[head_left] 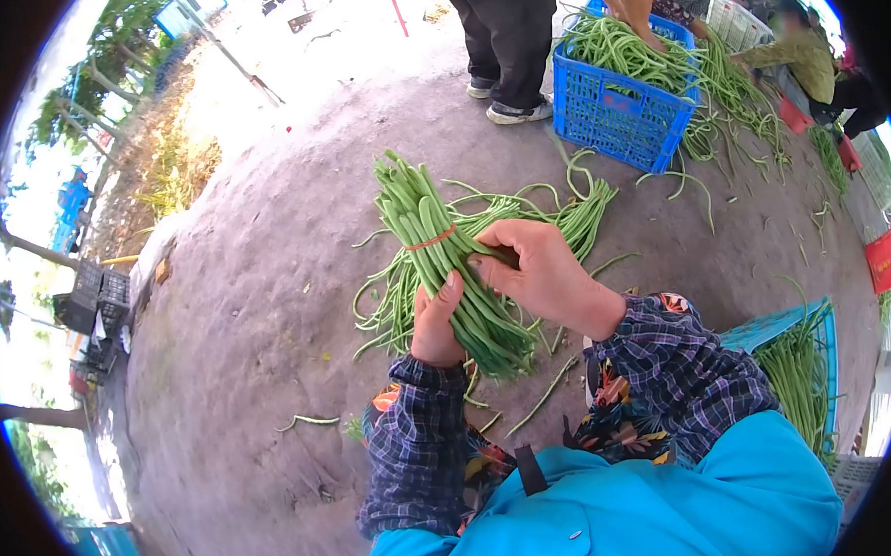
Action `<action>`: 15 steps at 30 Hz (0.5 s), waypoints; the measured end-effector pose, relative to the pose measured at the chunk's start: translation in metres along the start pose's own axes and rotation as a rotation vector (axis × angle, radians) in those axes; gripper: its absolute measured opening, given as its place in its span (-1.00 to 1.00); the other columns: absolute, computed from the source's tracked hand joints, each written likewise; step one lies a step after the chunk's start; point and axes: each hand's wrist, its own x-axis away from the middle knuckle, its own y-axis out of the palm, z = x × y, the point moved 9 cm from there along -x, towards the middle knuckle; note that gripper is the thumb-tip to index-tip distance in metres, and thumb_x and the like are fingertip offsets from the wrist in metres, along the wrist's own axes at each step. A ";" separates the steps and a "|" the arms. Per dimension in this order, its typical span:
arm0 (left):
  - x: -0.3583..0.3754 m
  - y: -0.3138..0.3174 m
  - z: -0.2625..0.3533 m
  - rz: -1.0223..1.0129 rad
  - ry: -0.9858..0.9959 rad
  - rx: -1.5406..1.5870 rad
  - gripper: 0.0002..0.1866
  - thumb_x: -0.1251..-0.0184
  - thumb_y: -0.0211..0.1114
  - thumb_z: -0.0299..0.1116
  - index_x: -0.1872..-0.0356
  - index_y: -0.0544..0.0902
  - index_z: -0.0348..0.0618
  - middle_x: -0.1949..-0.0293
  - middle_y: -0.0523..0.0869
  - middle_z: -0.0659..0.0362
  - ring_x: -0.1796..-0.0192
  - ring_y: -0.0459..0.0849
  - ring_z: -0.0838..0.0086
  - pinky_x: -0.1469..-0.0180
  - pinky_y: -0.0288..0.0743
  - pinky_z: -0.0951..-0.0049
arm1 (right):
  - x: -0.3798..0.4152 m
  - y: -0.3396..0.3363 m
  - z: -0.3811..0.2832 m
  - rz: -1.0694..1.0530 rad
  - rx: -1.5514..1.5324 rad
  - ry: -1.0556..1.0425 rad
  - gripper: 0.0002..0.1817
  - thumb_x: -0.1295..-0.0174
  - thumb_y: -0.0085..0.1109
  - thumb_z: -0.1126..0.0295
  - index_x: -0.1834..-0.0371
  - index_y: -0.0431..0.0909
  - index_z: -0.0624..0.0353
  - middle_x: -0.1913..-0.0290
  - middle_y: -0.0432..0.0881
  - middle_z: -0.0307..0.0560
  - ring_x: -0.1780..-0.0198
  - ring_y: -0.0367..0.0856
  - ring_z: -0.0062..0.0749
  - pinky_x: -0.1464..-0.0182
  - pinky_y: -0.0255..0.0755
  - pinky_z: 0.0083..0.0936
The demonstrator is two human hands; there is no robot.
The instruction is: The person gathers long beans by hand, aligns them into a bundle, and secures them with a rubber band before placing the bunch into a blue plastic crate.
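A bundle of long green beans [445, 268] is held up in front of me, with a thin red band [431, 239] around its upper part. My left hand [437, 321] is wrapped around the lower half of the bundle from the left, thumb across the front. At its right side, just below the band, my right hand [542, 272] has its fingers bent and pinching at the beans; its fingertips are partly hidden. Beneath the bundle, a loose pile of long beans [584, 212] is spread over the bare ground.
A blue crate [623, 121] full of long beans stands ahead, with another person's arm reaching into it. Someone in dark trousers [505, 37] stands beside it. More beans [803, 377] lie in a blue container close on my right. Stacked dark crates [99, 303] are far left.
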 end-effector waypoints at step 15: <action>0.001 -0.004 0.004 -0.111 0.000 0.152 -0.37 -0.24 0.20 0.05 -0.11 0.40 -0.30 0.06 0.60 0.06 0.05 0.62 0.31 -0.03 0.51 0.28 | 0.020 0.008 -0.031 -0.087 0.254 -0.299 -0.75 -0.18 0.19 0.29 0.21 0.52 0.26 0.38 0.56 0.06 0.36 0.59 -0.06 0.30 0.48 -0.30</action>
